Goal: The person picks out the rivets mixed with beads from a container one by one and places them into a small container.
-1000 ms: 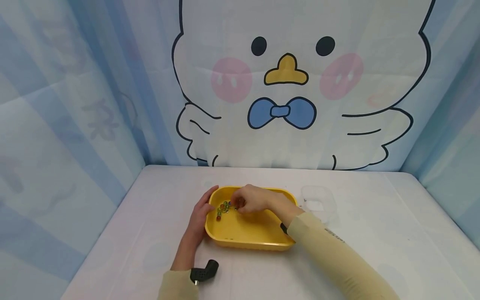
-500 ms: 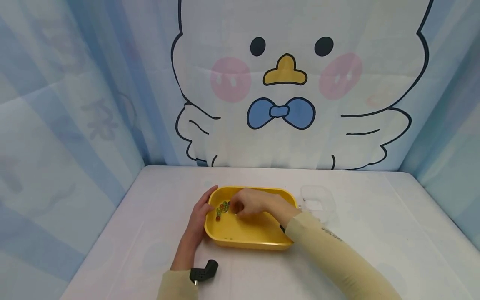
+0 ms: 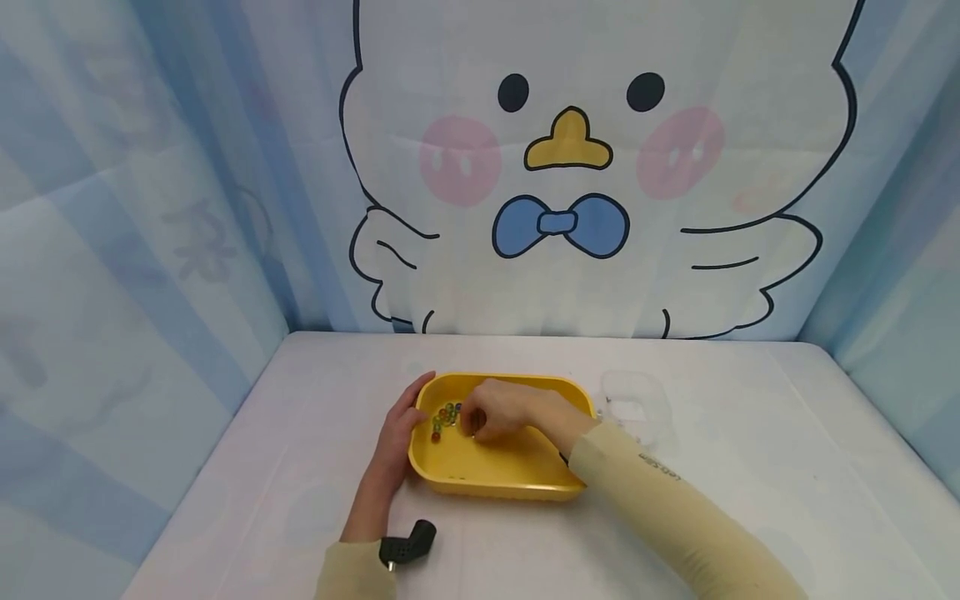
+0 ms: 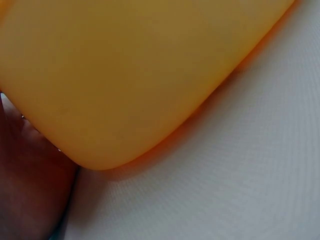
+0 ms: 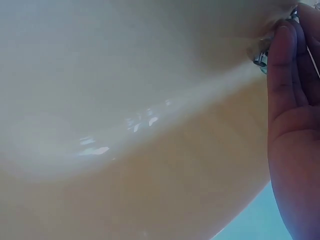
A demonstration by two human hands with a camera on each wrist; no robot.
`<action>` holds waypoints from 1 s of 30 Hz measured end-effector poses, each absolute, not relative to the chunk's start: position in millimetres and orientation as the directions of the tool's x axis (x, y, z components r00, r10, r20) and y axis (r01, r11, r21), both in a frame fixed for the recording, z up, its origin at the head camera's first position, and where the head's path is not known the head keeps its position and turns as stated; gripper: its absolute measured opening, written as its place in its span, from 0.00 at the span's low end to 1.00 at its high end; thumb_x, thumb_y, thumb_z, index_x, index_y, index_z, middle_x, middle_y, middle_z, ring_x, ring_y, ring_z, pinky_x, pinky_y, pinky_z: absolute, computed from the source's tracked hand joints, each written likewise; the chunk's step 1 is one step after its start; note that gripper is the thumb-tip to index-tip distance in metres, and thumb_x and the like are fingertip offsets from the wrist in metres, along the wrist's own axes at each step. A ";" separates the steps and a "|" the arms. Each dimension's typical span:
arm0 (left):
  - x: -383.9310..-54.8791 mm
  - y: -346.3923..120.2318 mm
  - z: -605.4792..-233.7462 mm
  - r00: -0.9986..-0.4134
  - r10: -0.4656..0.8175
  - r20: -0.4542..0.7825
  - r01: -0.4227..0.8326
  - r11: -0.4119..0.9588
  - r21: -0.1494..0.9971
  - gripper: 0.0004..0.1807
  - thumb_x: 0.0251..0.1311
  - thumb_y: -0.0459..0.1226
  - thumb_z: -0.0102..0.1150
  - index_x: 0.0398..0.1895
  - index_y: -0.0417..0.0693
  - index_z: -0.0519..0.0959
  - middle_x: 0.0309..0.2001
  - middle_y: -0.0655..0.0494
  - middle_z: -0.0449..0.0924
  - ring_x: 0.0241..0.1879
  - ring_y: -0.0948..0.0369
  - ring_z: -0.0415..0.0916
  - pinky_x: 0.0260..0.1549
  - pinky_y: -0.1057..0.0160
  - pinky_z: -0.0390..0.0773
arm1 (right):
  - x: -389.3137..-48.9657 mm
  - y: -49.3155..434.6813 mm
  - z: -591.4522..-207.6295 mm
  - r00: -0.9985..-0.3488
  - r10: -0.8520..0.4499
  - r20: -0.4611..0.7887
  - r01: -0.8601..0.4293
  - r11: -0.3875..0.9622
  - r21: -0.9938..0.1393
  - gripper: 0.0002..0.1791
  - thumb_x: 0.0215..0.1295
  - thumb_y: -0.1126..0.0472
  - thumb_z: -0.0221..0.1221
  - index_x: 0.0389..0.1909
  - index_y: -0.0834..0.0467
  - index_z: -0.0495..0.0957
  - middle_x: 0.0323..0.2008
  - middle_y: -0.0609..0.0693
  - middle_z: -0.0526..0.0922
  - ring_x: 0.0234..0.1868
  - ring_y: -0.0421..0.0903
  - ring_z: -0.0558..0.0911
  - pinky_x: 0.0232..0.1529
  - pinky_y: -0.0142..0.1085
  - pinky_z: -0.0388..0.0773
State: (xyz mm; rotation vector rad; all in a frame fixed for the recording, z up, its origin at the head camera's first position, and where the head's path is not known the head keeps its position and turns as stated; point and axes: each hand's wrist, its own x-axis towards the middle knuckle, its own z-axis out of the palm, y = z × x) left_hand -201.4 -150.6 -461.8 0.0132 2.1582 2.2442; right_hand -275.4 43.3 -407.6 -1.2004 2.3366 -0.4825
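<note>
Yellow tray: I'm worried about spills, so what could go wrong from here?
The right hand might knock the small round beads close beside it, sending them rolling across the yellow tray. The left hand grips one end, so a tug could tilt it and shift them.

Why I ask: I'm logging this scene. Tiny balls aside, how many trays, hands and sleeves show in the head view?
Tray: 1
Hands (left hand, right hand): 2
Sleeves (left sleeve, right sleeve): 2
Total: 5
</note>
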 end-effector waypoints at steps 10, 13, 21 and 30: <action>-202.0 -150.7 -461.7 -1.000 0.026 -0.015 -0.016 -0.050 0.999 0.37 0.60 0.29 0.40 0.77 0.49 0.62 0.77 0.53 0.56 0.74 0.51 0.54 0.73 0.49 0.52 | -276.0 42.4 -406.5 -0.485 -0.841 -0.240 -0.680 0.535 -0.501 0.05 0.63 0.65 0.67 0.37 0.51 0.86 0.32 0.40 0.80 0.35 0.38 0.76 0.39 0.27 0.77; -201.9 -150.2 -461.5 -1.000 0.024 -0.016 -0.017 -0.050 0.999 0.37 0.60 0.29 0.40 0.77 0.50 0.62 0.77 0.53 0.57 0.74 0.51 0.55 0.73 0.49 0.53 | -275.6 41.7 -406.0 -0.479 -0.843 -0.246 -0.684 0.534 -0.496 0.05 0.63 0.65 0.66 0.35 0.51 0.86 0.31 0.40 0.80 0.34 0.38 0.76 0.38 0.27 0.76; -201.9 -150.3 -462.3 -1.000 0.018 -0.021 -0.022 -0.052 0.998 0.38 0.59 0.30 0.40 0.77 0.51 0.63 0.77 0.54 0.57 0.74 0.51 0.55 0.72 0.49 0.54 | -275.1 41.3 -406.0 -0.478 -0.839 -0.259 -0.687 0.541 -0.486 0.05 0.62 0.65 0.66 0.34 0.51 0.84 0.29 0.41 0.79 0.32 0.38 0.75 0.35 0.27 0.75; -200.9 -150.6 -461.7 -0.999 0.030 -0.019 -0.021 -0.055 0.998 0.37 0.60 0.29 0.40 0.77 0.50 0.62 0.78 0.52 0.56 0.74 0.50 0.54 0.73 0.49 0.52 | -275.9 45.3 -406.8 -0.498 -0.828 -0.259 -0.647 0.553 -0.525 0.06 0.61 0.66 0.65 0.33 0.50 0.83 0.30 0.41 0.80 0.33 0.38 0.76 0.36 0.29 0.74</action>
